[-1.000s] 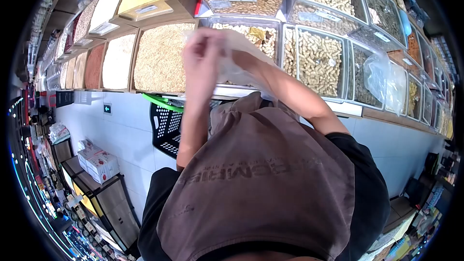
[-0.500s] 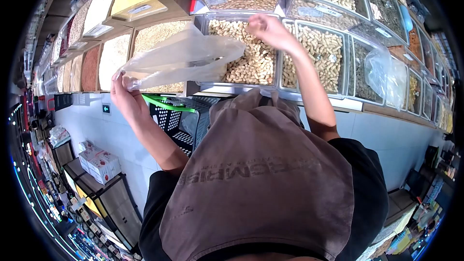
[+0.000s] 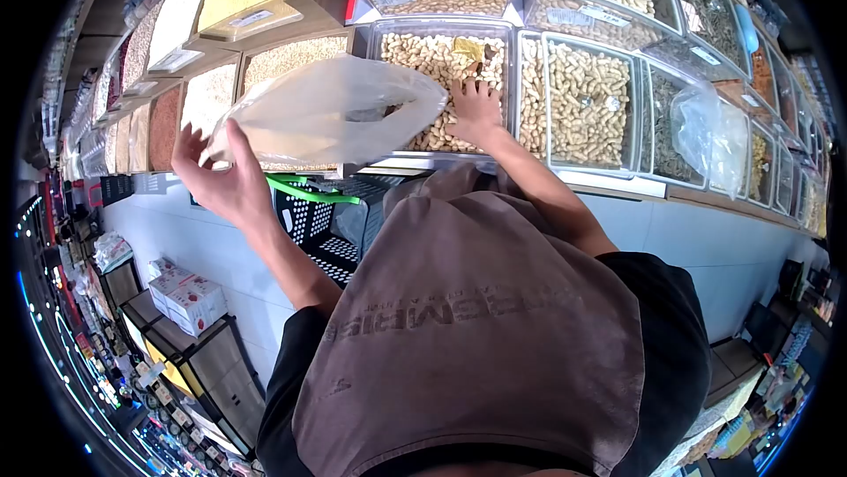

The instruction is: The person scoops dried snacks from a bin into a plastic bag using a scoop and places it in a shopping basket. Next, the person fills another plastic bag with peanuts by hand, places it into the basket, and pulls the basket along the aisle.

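Note:
A translucent plastic bag [image 3: 300, 115] stretches across the front bins, its mouth gaping toward the peanuts [image 3: 419, 58]. At the bag's far left end is my left hand [image 3: 225, 177], thumb and fingers spread apart around the end without a visible grip. My right hand [image 3: 476, 115] reaches palm-down into the peanut bin [image 3: 510, 80], fingers apart and touching the peanuts, close beside the bag's right tip. Just beyond those fingers lies a crumpled yellow-gold piece [image 3: 468, 52] with a dark bit by it; I cannot make out what they are.
More clear bins of peanuts [image 3: 589, 97] stand to the right, with a loose plastic bag [image 3: 706, 137] over darker goods. Grain bins [image 3: 287, 53] line the left. Below the counter is a black shopping basket [image 3: 304, 221] with a green handle [image 3: 313, 190]. White boxes [image 3: 185, 296] sit lower left.
My right hand has come down and nearer from above the peanuts, and the yellow-gold piece now shows. My left hand has gone from pinching the bag's end to spread fingers; the bag looks fuller.

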{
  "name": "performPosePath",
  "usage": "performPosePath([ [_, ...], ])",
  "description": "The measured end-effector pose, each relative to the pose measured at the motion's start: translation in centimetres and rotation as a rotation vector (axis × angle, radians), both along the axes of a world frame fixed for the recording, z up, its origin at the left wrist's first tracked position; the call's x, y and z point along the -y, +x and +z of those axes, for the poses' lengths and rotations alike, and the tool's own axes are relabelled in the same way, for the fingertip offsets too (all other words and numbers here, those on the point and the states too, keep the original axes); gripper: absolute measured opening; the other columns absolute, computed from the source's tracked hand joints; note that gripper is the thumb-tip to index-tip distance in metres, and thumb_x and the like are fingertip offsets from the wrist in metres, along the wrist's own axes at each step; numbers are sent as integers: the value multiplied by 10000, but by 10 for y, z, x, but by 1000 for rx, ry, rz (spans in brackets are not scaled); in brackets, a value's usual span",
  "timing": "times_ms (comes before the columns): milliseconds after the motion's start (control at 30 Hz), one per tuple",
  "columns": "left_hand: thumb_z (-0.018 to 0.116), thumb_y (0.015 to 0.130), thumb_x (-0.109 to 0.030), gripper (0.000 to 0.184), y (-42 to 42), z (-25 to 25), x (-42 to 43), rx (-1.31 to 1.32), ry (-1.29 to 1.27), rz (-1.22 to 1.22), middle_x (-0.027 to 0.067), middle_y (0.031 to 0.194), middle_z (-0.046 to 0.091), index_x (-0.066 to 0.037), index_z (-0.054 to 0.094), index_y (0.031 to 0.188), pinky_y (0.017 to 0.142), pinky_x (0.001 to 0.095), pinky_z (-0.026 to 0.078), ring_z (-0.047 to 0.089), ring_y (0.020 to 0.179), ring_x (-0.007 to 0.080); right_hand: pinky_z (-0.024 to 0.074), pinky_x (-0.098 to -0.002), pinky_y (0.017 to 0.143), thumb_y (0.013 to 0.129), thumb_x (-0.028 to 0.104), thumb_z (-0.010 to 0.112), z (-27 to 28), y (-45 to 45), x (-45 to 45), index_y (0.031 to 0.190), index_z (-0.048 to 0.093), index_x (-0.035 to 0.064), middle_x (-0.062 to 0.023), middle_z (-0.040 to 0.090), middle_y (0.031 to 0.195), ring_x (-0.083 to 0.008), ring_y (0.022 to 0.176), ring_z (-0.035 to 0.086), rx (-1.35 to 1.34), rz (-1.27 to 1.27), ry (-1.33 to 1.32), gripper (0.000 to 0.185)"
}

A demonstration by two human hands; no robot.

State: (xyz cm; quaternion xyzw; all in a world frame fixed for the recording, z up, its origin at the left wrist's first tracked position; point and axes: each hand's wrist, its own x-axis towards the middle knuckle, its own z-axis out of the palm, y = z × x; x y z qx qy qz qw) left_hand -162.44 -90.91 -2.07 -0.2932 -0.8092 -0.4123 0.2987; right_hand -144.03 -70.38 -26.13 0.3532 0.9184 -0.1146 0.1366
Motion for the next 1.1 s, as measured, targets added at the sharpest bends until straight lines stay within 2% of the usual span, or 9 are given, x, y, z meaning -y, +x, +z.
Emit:
performPosePath([
  [100, 789, 769, -162, 335, 27, 29, -10, -321, -290, -191, 95, 1048, 614, -11, 637, 1027, 802, 331, 470, 595, 947, 227, 392, -521, 949, 735, 400, 716, -16, -7, -5, 1370, 381, 40, -197, 470, 1247, -347, 1205, 424, -139, 10, -16, 803],
  [233, 827, 660, -197, 396, 75, 21, -32, -118, -599, -827, 115, 1015, 625, -19, 663, 973, 957, 408, 437, 599, 965, 290, 457, -481, 892, 786, 336, 662, -29, -8, -13, 1321, 406, 42, -231, 493, 1185, -377, 1114, 517, -209, 78, 35, 661],
  [400, 745, 757, -219, 291, 81, -27, -31, 85, -932, -914, 113, 1002, 646, -20, 667, 954, 949, 425, 429, 605, 985, 296, 522, -457, 831, 788, 346, 667, -53, -17, -34, 1271, 478, 56, -245, 597, 1082, -380, 1010, 626, -205, -68, -205, 595],
  [567, 676, 833, -175, 183, 81, -22, -25, 382, -1014, -1045, 163, 908, 660, -12, 680, 917, 919, 401, 451, 608, 983, 328, 529, -369, 820, 785, 343, 680, -44, -19, -43, 1113, 621, 27, -196, 690, 1031, -304, 921, 682, -279, -141, -434, 459],
  [667, 624, 875, -159, 182, 83, -17, -22, 571, -852, -1229, 144, 952, 657, 13, 649, 930, 840, 428, 473, 598, 950, 360, 500, -345, 719, 764, 326, 728, -16, -15, -47, 1001, 691, 16, -136, 690, 937, -221, 733, 638, -368, -385, -884, 392],
  [833, 690, 829, -172, 254, 88, 15, -19, 662, -703, -1207, 142, 1042, 648, -7, 667, 1021, 877, 395, 470, 596, 1029, 336, 387, -278, 511, 809, 320, 707, -12, -7, -51, 968, 651, 27, -48, 599, 823, -100, 536, 475, -535, -467, -1266, 338],
  [900, 744, 773, -147, 288, 87, 35, -17, 311, -479, -934, 133, 1076, 640, -21, 674, 1023, 881, 394, 468, 595, 1037, 328, 393, -269, 497, 820, 309, 693, 1, -6, -52, 979, 661, 43, -45, 605, 860, -103, 582, 503, -530, -593, -1246, 312],
  [1033, 808, 694, -197, 513, 74, 58, -18, 209, -570, -735, 189, 1173, 604, 7, 633, 1131, 919, 406, 479, 585, 1110, 348, 394, -229, 482, 864, 270, 634, 30, 2, -56, 993, 670, 67, -36, 606, 908, -91, 685, 532, -656, -594, -1303, 243],
  [1100, 815, 687, -218, 582, 69, 51, -16, 235, -829, -665, 212, 1214, 582, 0, 603, 1183, 933, 417, 477, 559, 1157, 368, 367, -201, 448, 886, 285, 614, 43, 4, -60, 982, 639, 62, -34, 605, 847, -75, 579, 495, -755, -566, -1390, 245],
])
